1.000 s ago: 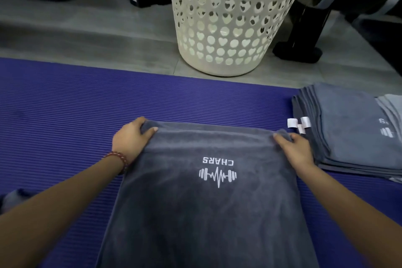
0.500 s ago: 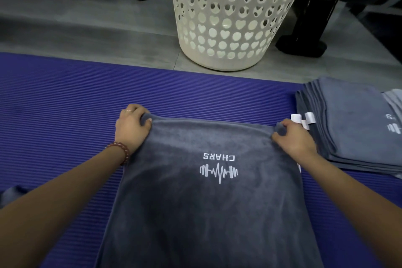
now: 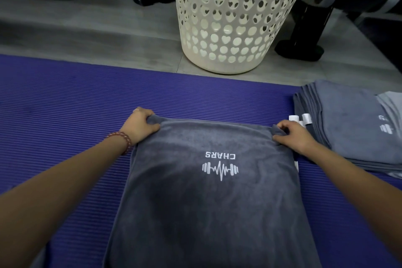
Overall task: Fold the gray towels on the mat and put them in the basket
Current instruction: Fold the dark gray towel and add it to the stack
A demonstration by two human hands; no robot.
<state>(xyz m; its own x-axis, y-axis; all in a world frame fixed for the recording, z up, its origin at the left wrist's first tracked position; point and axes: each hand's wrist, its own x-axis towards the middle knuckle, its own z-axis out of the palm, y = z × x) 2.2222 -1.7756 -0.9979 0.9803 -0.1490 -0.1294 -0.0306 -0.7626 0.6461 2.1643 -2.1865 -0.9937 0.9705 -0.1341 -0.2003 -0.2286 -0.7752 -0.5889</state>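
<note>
The gray towel (image 3: 208, 191) is lying flat in the lower centre of the frame on the purple mat (image 3: 65, 104), logo side up. The left hand (image 3: 141, 126) is pinching its far left corner, and the right hand (image 3: 293, 135) is pinching the far right corner in the same curled grip. A fold seems to be starting. Next, both corners are probably needing a level lift and a pull toward the near edge. A stack of towels (image 3: 348, 124) is sitting at the right edge, and the white basket (image 3: 235, 28) is standing at upper centre, beyond the mat.
</note>
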